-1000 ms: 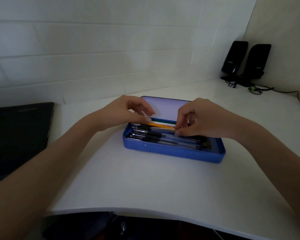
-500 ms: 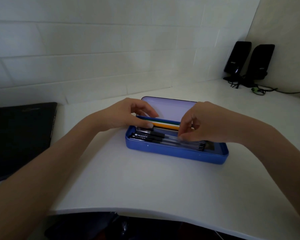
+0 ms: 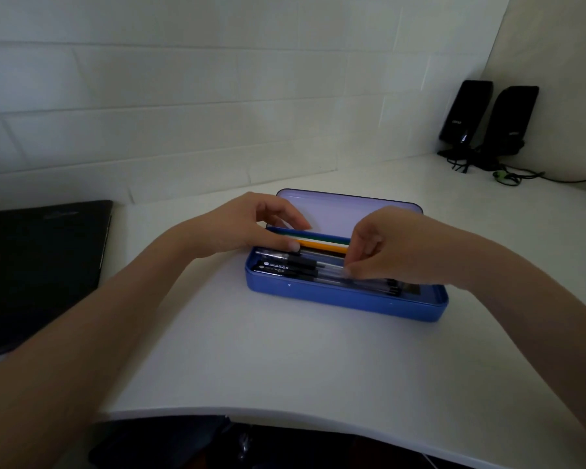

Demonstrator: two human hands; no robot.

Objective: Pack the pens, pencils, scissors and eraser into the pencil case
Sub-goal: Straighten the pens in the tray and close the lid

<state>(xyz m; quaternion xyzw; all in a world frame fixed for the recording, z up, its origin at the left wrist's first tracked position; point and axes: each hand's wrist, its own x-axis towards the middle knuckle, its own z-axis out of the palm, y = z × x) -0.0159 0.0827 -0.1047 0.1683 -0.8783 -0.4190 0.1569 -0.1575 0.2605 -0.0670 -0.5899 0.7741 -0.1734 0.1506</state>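
A blue pencil case [image 3: 345, 297] lies open on the white desk, its pale lid [image 3: 339, 211] tilted back. Inside, several black-capped clear pens [image 3: 295, 267] lie along the front, with an orange pencil [image 3: 322, 247] and a green pencil [image 3: 322, 237] behind them. My left hand [image 3: 251, 225] rests over the case's left end, thumb on the pens, fingers curled above the back wall. My right hand [image 3: 396, 247] hovers over the middle, fingertips pinched down on the clear pen barrels. Scissors and eraser are not visible.
A closed black laptop [image 3: 38, 269] lies at the left. Two black speakers [image 3: 487, 120] with cables [image 3: 521, 177] stand in the far right corner by the tiled wall. The desk's curved front edge [image 3: 285, 414] runs below the case.
My right hand has shifted slightly forward, from the pencils toward the front pens. My left hand has stayed at the case's left end.
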